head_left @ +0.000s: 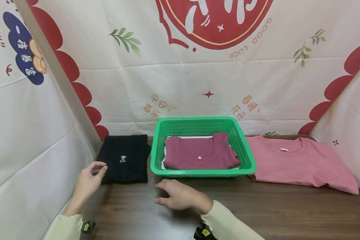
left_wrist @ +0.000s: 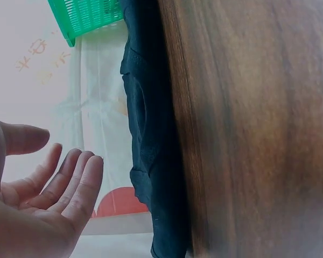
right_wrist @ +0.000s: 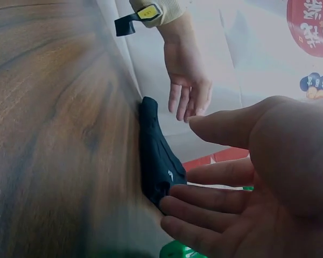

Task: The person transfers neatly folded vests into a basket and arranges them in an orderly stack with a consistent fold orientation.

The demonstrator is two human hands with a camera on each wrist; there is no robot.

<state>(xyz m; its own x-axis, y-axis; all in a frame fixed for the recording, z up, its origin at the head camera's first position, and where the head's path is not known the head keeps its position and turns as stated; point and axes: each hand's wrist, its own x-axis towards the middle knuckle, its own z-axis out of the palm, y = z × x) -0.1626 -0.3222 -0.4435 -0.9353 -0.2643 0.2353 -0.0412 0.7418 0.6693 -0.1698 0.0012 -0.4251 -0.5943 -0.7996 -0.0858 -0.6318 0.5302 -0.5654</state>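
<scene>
A folded black garment (head_left: pixel 124 160) with a small white print lies on the wooden table at the left. Over its left edge hovers my left hand (head_left: pixel 91 178), fingers loosely bent, holding nothing; the left wrist view shows a gap between that hand (left_wrist: pixel 54 199) and the black cloth (left_wrist: pixel 153 140). My right hand (head_left: pixel 181 195) is in the air in front of the green basket (head_left: pixel 202 172), fingers extended and nothing in them. Inside the basket lies a folded dark pink shirt (head_left: pixel 198 151) on top of white cloth. In the right wrist view both hands appear near the black garment (right_wrist: pixel 156 156).
To the right of the basket a pink T-shirt (head_left: pixel 294 161) lies folded, its collar toward the back. Printed white cloth (head_left: pixel 180 86) hangs behind the table and along both sides. Wooden tabletop (head_left: pixel 273 210) extends along the front.
</scene>
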